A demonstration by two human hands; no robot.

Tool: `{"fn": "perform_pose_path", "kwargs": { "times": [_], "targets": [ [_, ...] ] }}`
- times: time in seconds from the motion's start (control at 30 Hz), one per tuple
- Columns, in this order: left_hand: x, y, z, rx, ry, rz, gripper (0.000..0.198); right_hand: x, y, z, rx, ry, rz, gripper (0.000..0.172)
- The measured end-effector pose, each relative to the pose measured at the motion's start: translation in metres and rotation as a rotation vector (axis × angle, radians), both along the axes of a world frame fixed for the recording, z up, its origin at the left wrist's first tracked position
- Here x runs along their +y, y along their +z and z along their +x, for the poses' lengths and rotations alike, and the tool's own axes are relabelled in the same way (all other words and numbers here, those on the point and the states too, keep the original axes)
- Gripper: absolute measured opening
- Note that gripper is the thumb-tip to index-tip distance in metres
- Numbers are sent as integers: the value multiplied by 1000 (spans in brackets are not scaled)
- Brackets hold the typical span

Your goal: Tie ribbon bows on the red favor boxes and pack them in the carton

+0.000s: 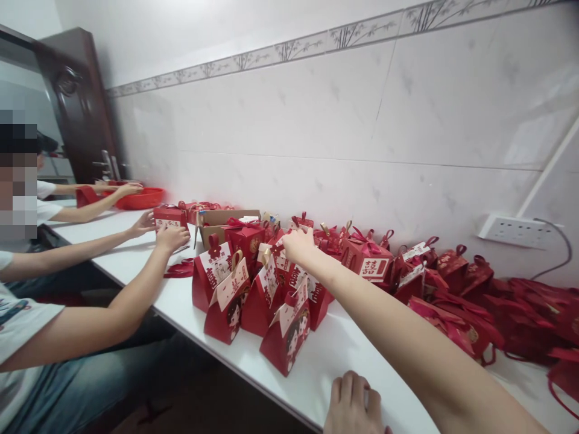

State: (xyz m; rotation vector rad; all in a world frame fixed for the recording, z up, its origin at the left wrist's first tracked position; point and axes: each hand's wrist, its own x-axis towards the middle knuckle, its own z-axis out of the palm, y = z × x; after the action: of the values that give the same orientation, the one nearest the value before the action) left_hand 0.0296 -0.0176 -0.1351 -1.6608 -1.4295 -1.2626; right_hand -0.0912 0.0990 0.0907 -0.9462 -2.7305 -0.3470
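Note:
My right arm reaches across the table, and my right hand [299, 246] is above the cluster of red paper candy boxes. Its fingers are bent down at the top of a red candy box [281, 260], partly hidden by the hand. In front of it stand several more boxes with ribbon loops, pale printed flaps and cartoon figures, the nearest being a candy box [289, 337]. My left hand [353, 402] rests on the white tabletop at the bottom edge, fingers slightly apart, holding nothing I can see. Its lower part is cut off.
At left a co-worker's hands [169, 235] hold a red box [169, 216]. Further off, another person's hand is over a red basin [140, 198]. A cardboard carton [212, 224] stands mid-table. More red boxes [534, 307] pile up at right below a power strip [520, 231].

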Motion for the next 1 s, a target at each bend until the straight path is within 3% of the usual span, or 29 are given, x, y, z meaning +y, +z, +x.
{"fn": "perform_pose_path", "kwargs": {
  "times": [0.17, 0.37, 0.57, 0.7, 0.77, 0.87, 1.0],
  "targets": [
    [2, -6, 2, 12, 56, 28, 19, 2, -10, -20, -30, -117, -122, 17],
    [0, -3, 3, -36, 27, -20, 19, 10, -11, -7, 185, -78, -122, 15],
    [-9, 10, -1, -36, -38, -64, 16, 17, 33, 24, 623, -5, -92, 24],
    [-14, 13, -3, -138, -126, -117, 19, 14, 56, 72, 1232, 231, -142, 9],
    [-15, 12, -4, -201, -187, -136, 22, 9, 52, 106, 1440, 324, -182, 10],
    [-18, 11, -5, -262, -249, -172, 23, -1, 30, 161, 1583, 367, -301, 13],
    [-27, 18, -11, -300, -350, -136, 18, -5, -13, 224, 1402, 248, -476, 23]
  ]
}}
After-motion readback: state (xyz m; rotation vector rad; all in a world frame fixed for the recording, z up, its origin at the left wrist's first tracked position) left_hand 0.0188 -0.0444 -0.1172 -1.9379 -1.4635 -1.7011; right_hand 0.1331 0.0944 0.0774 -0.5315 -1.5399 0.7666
